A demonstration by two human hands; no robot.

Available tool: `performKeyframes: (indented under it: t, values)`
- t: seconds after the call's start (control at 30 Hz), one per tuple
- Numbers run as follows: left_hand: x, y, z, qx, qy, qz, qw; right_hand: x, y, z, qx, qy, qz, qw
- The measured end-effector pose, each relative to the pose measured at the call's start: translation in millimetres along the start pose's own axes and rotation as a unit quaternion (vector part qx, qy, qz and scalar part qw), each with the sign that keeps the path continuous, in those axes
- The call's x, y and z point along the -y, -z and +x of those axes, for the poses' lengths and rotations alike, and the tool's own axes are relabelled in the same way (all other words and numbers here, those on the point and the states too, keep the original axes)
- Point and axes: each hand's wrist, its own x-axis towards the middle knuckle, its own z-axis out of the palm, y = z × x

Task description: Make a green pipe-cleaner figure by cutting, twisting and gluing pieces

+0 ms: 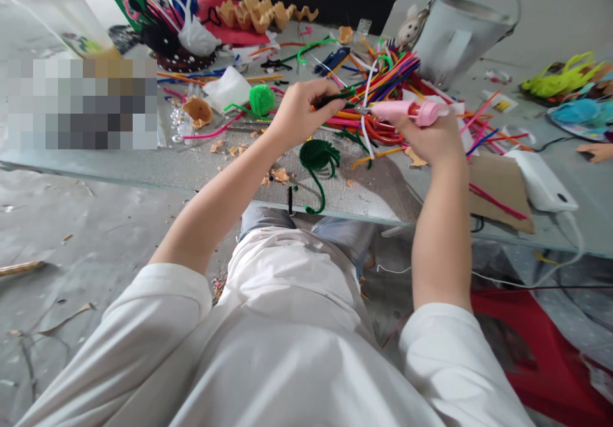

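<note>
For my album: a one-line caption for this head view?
Left hand pinches a green pipe cleaner as right hand grips pink-handled cutters.

Pink plastic tool (414,113); dark green pipe cleaner coil (318,157); white sleeves (158,293); red stool (536,357).

"What stands on the worktop (201,172)?"

"A pipe-cleaner coil (318,159) at the front edge, centre frame. A bundle of pipe cleaners (378,85) lies behind it, to the right. A metal pail (460,31) stands behind that."

"Further right?"

"A cardboard sheet (498,187), with a power bank (541,181) just beside it. Below the worktop, lower right of frame, a stool (527,344)."
</note>
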Motion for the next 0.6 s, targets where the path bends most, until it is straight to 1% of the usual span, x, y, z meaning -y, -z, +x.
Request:
performKeyframes:
  t: [0.07,0.1,0.13,0.2,0.3,0.4,0.47,0.53,0.6]
  values:
    - [1,-0.8,1,0.001,0.012,-0.015,1.0,-7,4,3,-0.044,0.014,-0.11,0.993]
    - [1,-1.3,1,0.003,0.019,-0.024,1.0,-11,7,3,-0.058,0.025,-0.149,0.987]
    - [1,-1.9,1,0.003,0.024,-0.036,0.999,-14,9,4,-0.057,0.036,-0.16,0.985]
    - [0,-3.3,1,0.002,0.03,-0.057,0.998,-13,10,2,-0.035,0.075,-0.136,0.987]
    - [-3,-6.3,0,0.006,0.035,-0.07,0.997,7,-3,-2,-0.004,0.122,-0.057,0.991]
    - [-7,-9.8,-2,0.006,0.03,-0.056,0.998,34,-29,-5,-0.024,0.114,0.002,0.993]
    - [-9,-11.2,-2,0.003,0.029,-0.049,0.998,45,-44,-5,-0.033,0.097,0.034,0.994]
    - [-11,-11.5,-3,0.002,0.031,-0.053,0.998,49,-52,-3,-0.041,0.08,0.053,0.995]
    - [-12,-11.3,-3,0.003,0.029,-0.059,0.998,47,-56,-2,-0.051,0.066,0.06,0.995]
